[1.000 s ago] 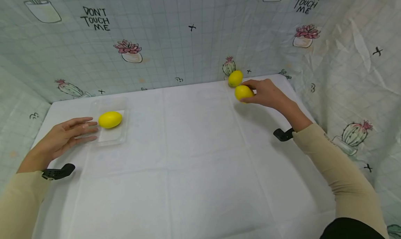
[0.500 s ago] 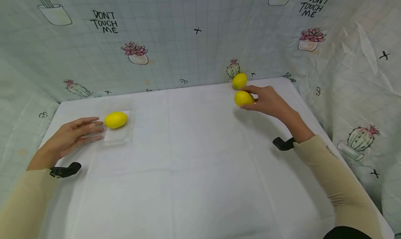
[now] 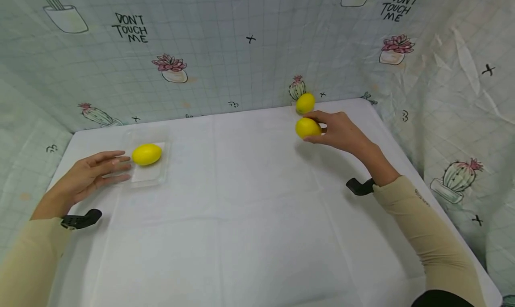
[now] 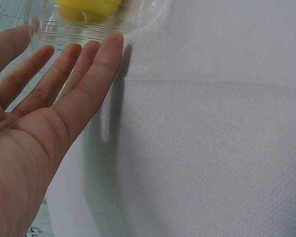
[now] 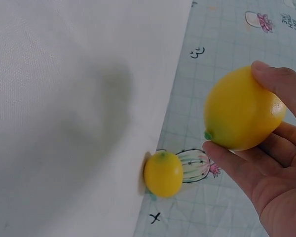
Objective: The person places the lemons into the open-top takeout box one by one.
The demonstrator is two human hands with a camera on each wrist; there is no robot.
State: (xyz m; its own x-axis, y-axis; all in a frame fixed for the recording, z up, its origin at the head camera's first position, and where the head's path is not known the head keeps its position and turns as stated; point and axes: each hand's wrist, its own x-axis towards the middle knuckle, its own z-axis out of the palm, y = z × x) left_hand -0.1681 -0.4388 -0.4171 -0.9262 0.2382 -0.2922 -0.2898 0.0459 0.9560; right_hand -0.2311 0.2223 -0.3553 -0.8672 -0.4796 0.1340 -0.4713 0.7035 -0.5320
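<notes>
In the head view my right hand pinches a lemon between thumb and fingers, raised over the table with its shadow below. The right wrist view shows this held lemon with a green tip. Behind it, at the table's back edge, lies a second lemon. On the left a third lemon sits in a clear plastic container. My left hand has its fingers extended, fingertips right at the container's near side; in the left wrist view they overlap its clear wall.
A white cloth covers the table. Behind it and at both sides hangs a printed curtain with cactus drawings. Each wrist carries a black camera mount, such as the right one.
My right hand has carried the lemon slightly away from the one at the back edge, toward me and a little left. My left hand keeps its place by the container. The head view has shifted slightly.
</notes>
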